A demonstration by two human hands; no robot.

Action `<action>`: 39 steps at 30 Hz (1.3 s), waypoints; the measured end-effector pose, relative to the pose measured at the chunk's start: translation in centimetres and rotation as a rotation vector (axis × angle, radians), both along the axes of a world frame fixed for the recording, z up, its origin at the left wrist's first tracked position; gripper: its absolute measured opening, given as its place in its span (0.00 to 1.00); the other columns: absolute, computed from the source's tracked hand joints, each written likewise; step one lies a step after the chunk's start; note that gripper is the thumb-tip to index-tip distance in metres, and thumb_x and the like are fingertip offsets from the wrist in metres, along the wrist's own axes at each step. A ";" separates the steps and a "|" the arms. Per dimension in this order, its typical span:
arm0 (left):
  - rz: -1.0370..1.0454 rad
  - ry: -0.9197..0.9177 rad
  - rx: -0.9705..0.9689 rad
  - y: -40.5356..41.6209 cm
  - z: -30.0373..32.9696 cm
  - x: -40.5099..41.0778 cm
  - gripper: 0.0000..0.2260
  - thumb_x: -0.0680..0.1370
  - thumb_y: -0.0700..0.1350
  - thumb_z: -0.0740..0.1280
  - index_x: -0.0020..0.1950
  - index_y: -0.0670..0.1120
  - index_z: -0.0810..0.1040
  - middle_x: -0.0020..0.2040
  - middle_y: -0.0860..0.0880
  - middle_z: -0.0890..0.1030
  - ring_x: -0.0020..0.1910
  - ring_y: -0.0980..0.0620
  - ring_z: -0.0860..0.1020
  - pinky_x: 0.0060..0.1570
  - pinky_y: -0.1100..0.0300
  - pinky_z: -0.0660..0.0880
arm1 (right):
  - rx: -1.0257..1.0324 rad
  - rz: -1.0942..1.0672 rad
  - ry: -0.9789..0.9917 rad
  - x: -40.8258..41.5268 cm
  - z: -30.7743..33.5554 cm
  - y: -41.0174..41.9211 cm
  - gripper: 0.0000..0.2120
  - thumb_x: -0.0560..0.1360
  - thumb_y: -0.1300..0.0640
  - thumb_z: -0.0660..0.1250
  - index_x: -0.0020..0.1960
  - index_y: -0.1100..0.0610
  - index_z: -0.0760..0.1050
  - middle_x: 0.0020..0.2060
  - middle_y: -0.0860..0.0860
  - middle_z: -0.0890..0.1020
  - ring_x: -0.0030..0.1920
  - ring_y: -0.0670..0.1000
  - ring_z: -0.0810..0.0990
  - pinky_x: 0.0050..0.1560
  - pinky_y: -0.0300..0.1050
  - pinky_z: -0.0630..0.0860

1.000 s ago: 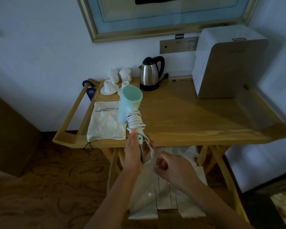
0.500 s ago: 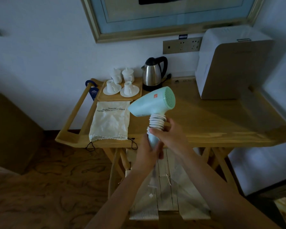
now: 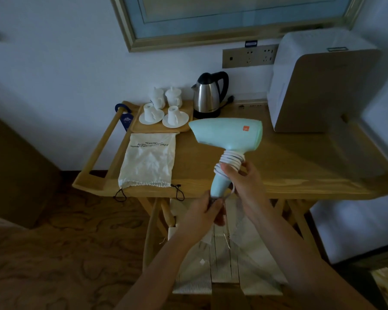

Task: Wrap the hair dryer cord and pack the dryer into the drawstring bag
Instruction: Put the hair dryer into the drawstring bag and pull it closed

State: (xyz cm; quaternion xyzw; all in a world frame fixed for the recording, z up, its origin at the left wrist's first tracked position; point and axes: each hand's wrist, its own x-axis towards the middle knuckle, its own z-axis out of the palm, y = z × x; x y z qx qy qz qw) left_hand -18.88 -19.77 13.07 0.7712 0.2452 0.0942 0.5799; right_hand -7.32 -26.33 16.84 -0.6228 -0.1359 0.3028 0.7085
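A mint-green hair dryer [image 3: 229,135] is held upright above the front edge of the wooden table [image 3: 289,171], nozzle pointing left. Its white cord [image 3: 231,159] is coiled several turns round the upper handle. My right hand [image 3: 244,182] grips the handle just below the coils. My left hand [image 3: 207,209] holds the loose end of the cord with the plug at the handle's base. The white drawstring bag [image 3: 148,159] lies flat on the table to the left, its gathered mouth and black strings at the front edge.
A tray with white cups and saucers [image 3: 164,115] and a steel kettle [image 3: 208,95] stand at the back of the table. A large white appliance [image 3: 318,86] fills the back right. A folding luggage rack [image 3: 224,265] stands below my hands.
The dryer turned from facing me to side-on, nozzle left. My right hand came up onto the handle below the coils, and my left hand slid down to the cord end at the base.
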 end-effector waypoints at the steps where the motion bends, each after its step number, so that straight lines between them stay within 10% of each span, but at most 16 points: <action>1: 0.004 -0.013 0.019 -0.3 -0.2 0.4 0.05 0.81 0.44 0.58 0.47 0.46 0.72 0.34 0.52 0.78 0.30 0.54 0.77 0.36 0.54 0.77 | 0.025 0.021 -0.017 0.2 -0.1 -0.1 0.15 0.71 0.58 0.70 0.56 0.56 0.74 0.47 0.52 0.82 0.44 0.46 0.83 0.43 0.41 0.80; 9: 0.085 0.015 -0.068 -2.0 -1.4 3.1 0.04 0.81 0.42 0.59 0.47 0.46 0.71 0.35 0.50 0.76 0.27 0.57 0.73 0.29 0.62 0.73 | -0.056 -0.119 -0.093 1.4 -2.2 -0.5 0.29 0.66 0.54 0.75 0.63 0.50 0.67 0.47 0.46 0.81 0.45 0.45 0.82 0.46 0.46 0.80; 14: 0.115 0.006 -0.750 -0.4 -2.1 3.9 0.12 0.80 0.42 0.59 0.62 0.39 0.74 0.49 0.44 0.83 0.47 0.47 0.82 0.48 0.53 0.80 | -0.091 -0.067 -0.081 4.3 -3.8 -0.6 0.32 0.67 0.54 0.74 0.66 0.53 0.64 0.47 0.45 0.80 0.46 0.45 0.82 0.48 0.46 0.80; 18: 0.072 0.083 -0.818 1.0 -3.9 4.1 0.14 0.80 0.42 0.59 0.64 0.41 0.74 0.58 0.40 0.80 0.58 0.42 0.78 0.56 0.50 0.76 | -0.134 -0.008 -0.028 6.4 -6.1 0.7 0.29 0.67 0.55 0.74 0.64 0.53 0.65 0.47 0.50 0.81 0.46 0.49 0.82 0.50 0.53 0.80; 25: 0.175 0.356 -0.040 11.3 -6.5 3.7 0.08 0.79 0.43 0.63 0.56 0.51 0.76 0.51 0.44 0.80 0.42 0.55 0.80 0.46 0.54 0.80 | -0.275 -0.001 0.017 8.6 -11.2 3.9 0.32 0.66 0.53 0.74 0.65 0.52 0.64 0.50 0.54 0.80 0.47 0.52 0.82 0.49 0.52 0.80; 30: 0.043 0.629 0.827 22.9 -10.3 2.2 0.30 0.76 0.59 0.62 0.75 0.51 0.58 0.77 0.46 0.56 0.76 0.45 0.54 0.71 0.43 0.56 | -0.332 -0.038 0.023 10.3 -14.2 6.4 0.30 0.67 0.55 0.74 0.65 0.53 0.64 0.49 0.56 0.80 0.45 0.52 0.81 0.46 0.50 0.80; 35: -0.108 0.864 0.926 28.8 -15.7 0.6 0.40 0.65 0.74 0.38 0.76 0.61 0.45 0.79 0.50 0.44 0.77 0.46 0.43 0.70 0.36 0.44 | -0.351 -0.054 0.046 11.6 -16.9 8.4 0.29 0.67 0.56 0.73 0.63 0.53 0.64 0.51 0.59 0.81 0.46 0.55 0.82 0.39 0.46 0.79; 39: -0.114 0.933 0.850 28.6 -18.3 1.3 0.34 0.71 0.72 0.44 0.75 0.62 0.40 0.78 0.51 0.41 0.77 0.46 0.41 0.70 0.34 0.46 | -0.382 -0.027 0.070 12.6 -18.1 9.0 0.28 0.69 0.56 0.72 0.65 0.54 0.63 0.52 0.59 0.79 0.43 0.52 0.81 0.28 0.35 0.74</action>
